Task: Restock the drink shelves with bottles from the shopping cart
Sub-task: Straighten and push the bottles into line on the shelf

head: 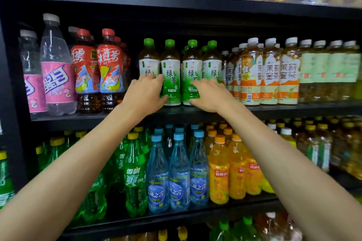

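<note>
Likely squaring green tea at the shelf edge

Gripping the green tea bottles (pixel 170 76) at the front edge of the middle shelf (pixel 293 107), with the left hand (pixel 144 95) curled round the left pair and the right hand (pixel 209 96) closed on the third. Best to slide low and level, keep labels forward and bases behind the edge, and avoid nudging the red ice tea bottles (pixel 110 68) or jasmine tea bottles (pixel 272 76) just beside.
</note>
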